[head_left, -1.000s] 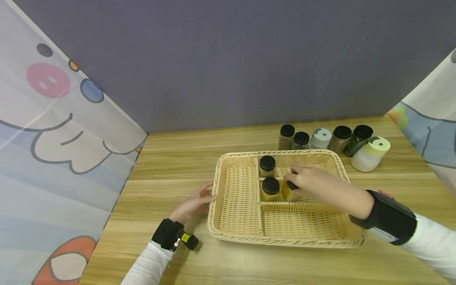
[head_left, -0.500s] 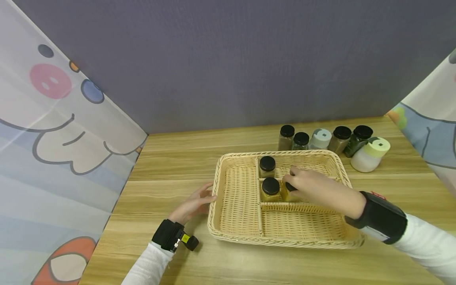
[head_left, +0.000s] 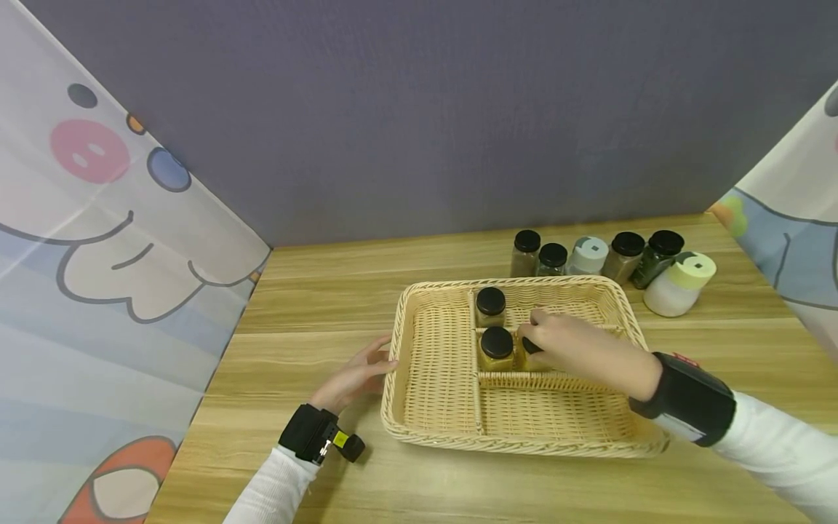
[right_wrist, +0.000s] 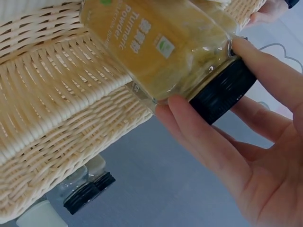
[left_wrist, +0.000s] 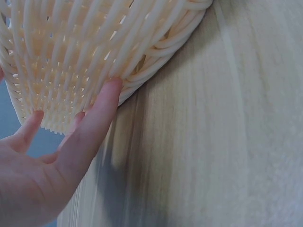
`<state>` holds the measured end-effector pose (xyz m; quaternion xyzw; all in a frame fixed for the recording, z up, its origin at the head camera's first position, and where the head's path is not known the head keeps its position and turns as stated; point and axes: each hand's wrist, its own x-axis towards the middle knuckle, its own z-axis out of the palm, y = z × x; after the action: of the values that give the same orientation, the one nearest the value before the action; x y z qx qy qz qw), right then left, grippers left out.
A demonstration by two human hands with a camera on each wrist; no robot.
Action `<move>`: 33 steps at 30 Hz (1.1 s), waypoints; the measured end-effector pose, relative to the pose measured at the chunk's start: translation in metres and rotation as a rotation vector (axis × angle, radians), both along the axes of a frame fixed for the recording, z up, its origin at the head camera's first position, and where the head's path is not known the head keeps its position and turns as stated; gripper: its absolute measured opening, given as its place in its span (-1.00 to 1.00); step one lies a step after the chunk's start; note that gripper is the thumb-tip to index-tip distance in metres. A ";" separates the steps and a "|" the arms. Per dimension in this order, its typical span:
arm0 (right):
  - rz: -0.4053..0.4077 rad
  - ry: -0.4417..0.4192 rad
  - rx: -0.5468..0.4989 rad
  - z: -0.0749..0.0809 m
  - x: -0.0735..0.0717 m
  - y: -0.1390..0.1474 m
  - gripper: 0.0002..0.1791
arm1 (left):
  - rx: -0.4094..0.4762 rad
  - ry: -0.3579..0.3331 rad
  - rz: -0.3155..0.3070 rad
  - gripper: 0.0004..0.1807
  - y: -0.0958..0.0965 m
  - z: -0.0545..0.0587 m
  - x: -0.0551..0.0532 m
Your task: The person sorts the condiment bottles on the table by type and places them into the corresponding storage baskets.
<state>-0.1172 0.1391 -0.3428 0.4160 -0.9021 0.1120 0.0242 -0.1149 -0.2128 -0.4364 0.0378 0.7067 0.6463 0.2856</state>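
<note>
My right hand (head_left: 563,342) pinches a turmeric powder jar (right_wrist: 161,52) near its black lid, thumb on one side and fingers on the other. The jar stands in the middle right compartment of the wicker basket (head_left: 432,386), close beside another yellow jar (head_left: 496,351) with a black lid. A third black-lidded jar (head_left: 490,309) sits in the compartment behind. At the basket's left wall, my left hand (head_left: 350,378) touches the weave with extended fingertips. The left wrist view shows those fingers (left_wrist: 97,116) nearly straight against the wicker.
Behind the basket stands a row of bottles: black-lidded ones (head_left: 525,255), a white-capped bottle (head_left: 588,256) and a yellow-capped white bottle (head_left: 677,284) at the right. Inside, a wicker divider (head_left: 476,397) splits off the left compartment. A dark grey panel (head_left: 419,131) rises behind the table (head_left: 314,291).
My right hand and forearm have shifted slightly left, and the jar in its grip now sits closer to the neighbouring yellow jar. The left hand stays at the basket's side.
</note>
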 end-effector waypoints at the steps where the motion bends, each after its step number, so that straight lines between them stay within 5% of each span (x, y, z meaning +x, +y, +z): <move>1: 0.001 -0.001 0.002 -0.001 0.000 0.000 -0.66 | -0.003 0.000 0.000 -0.38 0.000 0.000 0.000; 33: -0.034 -0.001 -0.004 -0.011 -0.004 0.000 -0.63 | 0.003 0.002 -0.017 -0.38 0.000 0.000 -0.001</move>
<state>-0.1216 0.1390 -0.3533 0.4006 -0.9088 0.1137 0.0263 -0.1157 -0.2131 -0.4368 0.0449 0.7057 0.6448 0.2901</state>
